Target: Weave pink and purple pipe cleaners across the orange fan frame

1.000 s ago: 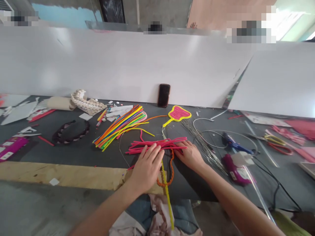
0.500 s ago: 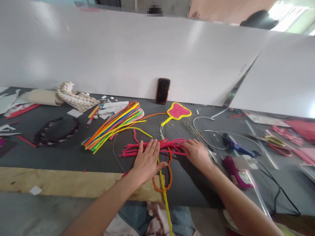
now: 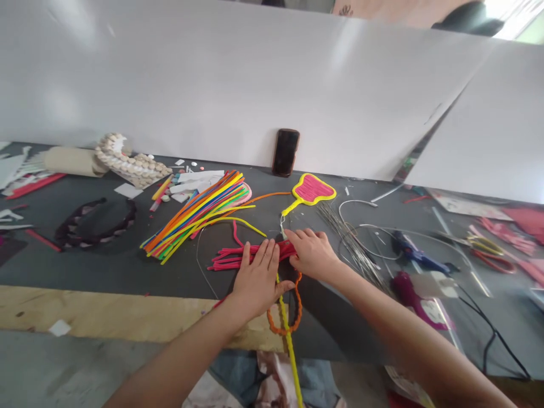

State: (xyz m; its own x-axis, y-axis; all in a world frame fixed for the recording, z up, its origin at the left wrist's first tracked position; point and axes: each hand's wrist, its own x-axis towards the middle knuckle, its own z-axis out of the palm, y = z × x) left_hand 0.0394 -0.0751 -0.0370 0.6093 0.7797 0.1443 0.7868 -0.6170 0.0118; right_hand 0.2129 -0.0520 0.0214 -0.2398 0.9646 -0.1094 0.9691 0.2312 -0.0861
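Observation:
Across the dark table lies a bundle of pink pipe cleaners (image 3: 227, 258). My left hand (image 3: 259, 277) rests flat on its middle, fingers stretched out and thumb apart. At the bundle's right end, my right hand (image 3: 312, 252) has its bent fingers and thumb around the pink stems and hides their tips. Below the hands, an orange twisted loop (image 3: 300, 300) crosses a long yellow twisted stem (image 3: 290, 343) that runs over the table edge. Just beyond the right hand is a pink shape with a yellow border and stalk (image 3: 314, 188).
Multicoloured pipe cleaners (image 3: 199, 212) lie to the left, near a dark headband (image 3: 70, 226) and a beaded piece (image 3: 131, 164). A phone (image 3: 285, 152) leans against the white board. Rightward are thin wires (image 3: 355, 243), a blue glue gun (image 3: 419, 252), scissors (image 3: 484, 246) and a magenta tool (image 3: 419, 300).
My right hand has slid left along the pink bundle, towards my left hand, and now covers its right end. My left hand stays flat in place. The view has shifted slightly.

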